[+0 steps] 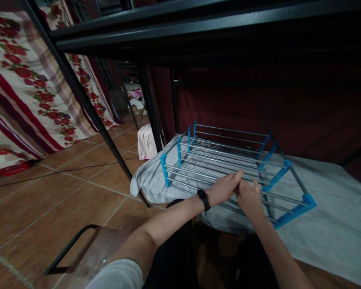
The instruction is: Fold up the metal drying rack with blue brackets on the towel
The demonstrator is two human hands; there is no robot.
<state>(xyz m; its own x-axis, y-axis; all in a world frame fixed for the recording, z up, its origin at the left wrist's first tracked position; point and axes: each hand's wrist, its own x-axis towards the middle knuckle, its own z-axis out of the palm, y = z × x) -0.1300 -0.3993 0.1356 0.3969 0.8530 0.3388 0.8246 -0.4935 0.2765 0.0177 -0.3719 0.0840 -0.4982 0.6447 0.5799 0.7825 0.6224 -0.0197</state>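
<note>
A metal rack (228, 159) of thin grey rods with blue plastic joints lies on a grey sheet, below the upper bunk. My left hand (224, 188), with a black watch (203, 200) on its wrist, reaches over the front rods; its fingers are pressed together and touch the other hand. Beside it is my right hand (249, 197), its fingers closed apart from one that sticks up a little. The two hands meet above the rods near the rack's front middle. Whatever is between the fingertips is hidden or too small to name.
A black bunk frame (180, 30) crosses overhead, with a slanted post (90, 108) at left. The grey sheet (333, 224) covers the lower bed. A chair (93, 249) stands at lower left. A floral curtain (39, 80) hangs at left, and a cable (63, 171) crosses the tiles.
</note>
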